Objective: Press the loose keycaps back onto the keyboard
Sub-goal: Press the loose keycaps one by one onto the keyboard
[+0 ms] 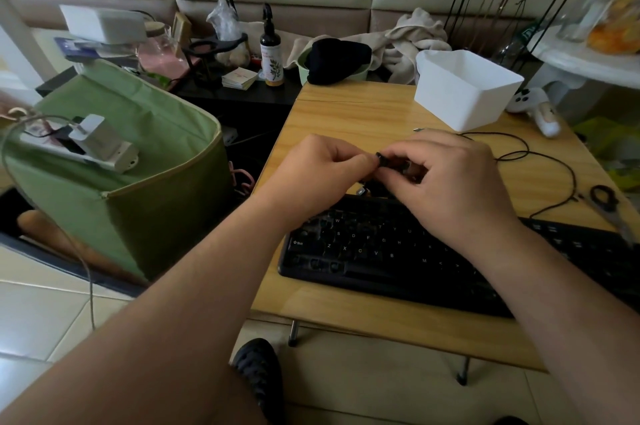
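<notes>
Both forearms are bare, with no sleeve, watch, bracelet or ring showing on them. The left hand (313, 168) and the right hand (450, 178) are ungloved. At the bottom centre of the frame, a black perforated clog-style shoe (258, 376) covers one foot.

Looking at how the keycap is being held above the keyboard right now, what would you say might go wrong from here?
The keycap is only pinched between the fingertips of the left hand and right hand, so it could slip and fall. The keyboard reaches close to the table front edge, so hard pressing might shift it.
</notes>
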The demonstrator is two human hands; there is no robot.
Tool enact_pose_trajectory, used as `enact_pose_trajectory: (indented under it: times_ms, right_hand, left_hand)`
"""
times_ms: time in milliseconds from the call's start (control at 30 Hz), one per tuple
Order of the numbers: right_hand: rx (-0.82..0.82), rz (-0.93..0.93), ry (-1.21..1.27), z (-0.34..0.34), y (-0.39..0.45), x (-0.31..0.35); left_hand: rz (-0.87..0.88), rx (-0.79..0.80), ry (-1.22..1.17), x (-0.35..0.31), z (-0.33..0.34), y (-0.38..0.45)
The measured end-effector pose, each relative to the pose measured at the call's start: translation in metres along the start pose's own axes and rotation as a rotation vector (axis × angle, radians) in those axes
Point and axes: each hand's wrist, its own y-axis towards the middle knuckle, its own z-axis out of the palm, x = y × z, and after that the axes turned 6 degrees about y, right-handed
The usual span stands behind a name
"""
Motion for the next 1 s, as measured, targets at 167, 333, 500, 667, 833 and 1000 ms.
enact_pose_trajectory:
  times_ms: [167,333,500,667,833,1000]
  right_hand:
    - [0.092,0.055,-0.098,0.009,0.014,0.019]
    - [0.241,0.229,-0.007,0.017,0.032,0.031]
    - [0.458,0.454,0.117,0.035,0.037,0.021]
    - [0.637,0.48,0.08,0.051,0.032,0.024]
    - [0.69,0.46,0.03,0.06,0.032,0.03]
    - [0.691,0.432,-0.034,0.063,0.036,0.036]
  left_hand:
    - [-0.023,-0.03,0.034,0.007,-0.011,-0.006]
    - [-0.042,-0.064,0.103,0.03,-0.033,-0.003]
    - [-0.124,-0.072,0.219,0.068,-0.056,0.001]
    - [-0.098,0.054,0.362,0.079,-0.059,0.0]
    - [-0.084,0.134,0.418,0.078,-0.056,0.001]
    - [-0.095,0.142,0.435,0.078,-0.053,0.005]
